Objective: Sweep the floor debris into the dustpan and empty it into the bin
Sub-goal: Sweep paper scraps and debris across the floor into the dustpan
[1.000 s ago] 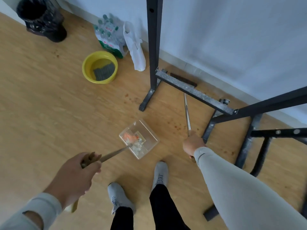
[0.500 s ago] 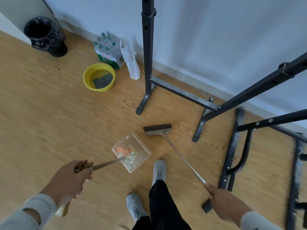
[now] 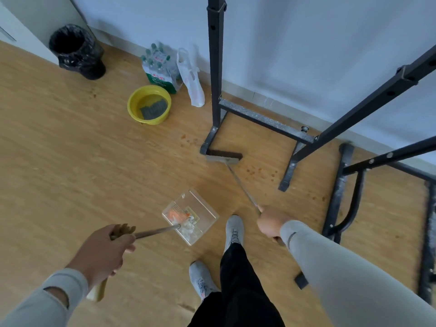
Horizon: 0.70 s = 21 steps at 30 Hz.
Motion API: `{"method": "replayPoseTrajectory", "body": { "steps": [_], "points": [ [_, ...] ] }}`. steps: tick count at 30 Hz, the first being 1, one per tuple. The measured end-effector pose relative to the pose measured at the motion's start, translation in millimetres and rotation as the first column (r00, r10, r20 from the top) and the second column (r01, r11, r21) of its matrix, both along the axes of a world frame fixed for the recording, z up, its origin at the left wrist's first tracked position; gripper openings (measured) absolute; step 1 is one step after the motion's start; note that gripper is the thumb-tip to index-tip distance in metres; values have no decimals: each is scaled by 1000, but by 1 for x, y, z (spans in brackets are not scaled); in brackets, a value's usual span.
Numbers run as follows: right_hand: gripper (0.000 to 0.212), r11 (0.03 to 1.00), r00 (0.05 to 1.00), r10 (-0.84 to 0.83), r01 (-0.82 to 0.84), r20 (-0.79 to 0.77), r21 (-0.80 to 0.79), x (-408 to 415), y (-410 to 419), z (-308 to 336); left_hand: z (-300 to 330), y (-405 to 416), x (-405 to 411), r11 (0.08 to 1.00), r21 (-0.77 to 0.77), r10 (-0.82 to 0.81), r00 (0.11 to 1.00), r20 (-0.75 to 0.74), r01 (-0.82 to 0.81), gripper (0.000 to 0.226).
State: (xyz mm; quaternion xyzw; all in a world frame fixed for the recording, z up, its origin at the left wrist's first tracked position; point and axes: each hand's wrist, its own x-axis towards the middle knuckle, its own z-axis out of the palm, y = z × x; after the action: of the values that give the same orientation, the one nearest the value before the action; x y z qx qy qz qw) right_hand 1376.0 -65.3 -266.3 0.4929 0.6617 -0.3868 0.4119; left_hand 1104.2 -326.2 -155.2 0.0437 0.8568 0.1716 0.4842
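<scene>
My left hand (image 3: 103,251) grips the long handle of a clear plastic dustpan (image 3: 200,208), which rests on the wood floor in front of my feet. Orange and white scraps (image 3: 181,218) lie inside it. My right hand (image 3: 271,224) grips the thin metal broom handle (image 3: 240,185). The broom head (image 3: 224,157) sits on the floor beside the foot of the black rack. Small orange-brown crumbs (image 3: 259,172) are scattered on the floor right of the broom head. A black-lined bin (image 3: 75,51) stands far left by the wall.
A black metal rack (image 3: 264,121) stands against the wall, its feet and bars crossing the right side. A yellow basin (image 3: 149,105), a pack of water bottles (image 3: 160,69) and a white plastic bag (image 3: 192,83) sit by the wall. My grey shoes (image 3: 233,228) are below the dustpan.
The broom head has moved forward and right, from next to the dustpan to the rack's foot. My right hand has come up and nearer the dustpan. The view has shifted slightly.
</scene>
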Motion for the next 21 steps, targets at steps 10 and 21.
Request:
{"method": "replayPoseTrajectory", "body": {
  "steps": [10, 21],
  "points": [
    [80, 966, 948, 250, -257, 198, 10, 119, -60, 59, 14, -20, 8, 998, 17, -65, 998, -12, 65, 16],
    [33, 983, 994, -102, 105, -26, 148, 128, -48, 86, 25, -29, 5, 987, 32, -156, 988, 7, 155, 16]
  ]
}}
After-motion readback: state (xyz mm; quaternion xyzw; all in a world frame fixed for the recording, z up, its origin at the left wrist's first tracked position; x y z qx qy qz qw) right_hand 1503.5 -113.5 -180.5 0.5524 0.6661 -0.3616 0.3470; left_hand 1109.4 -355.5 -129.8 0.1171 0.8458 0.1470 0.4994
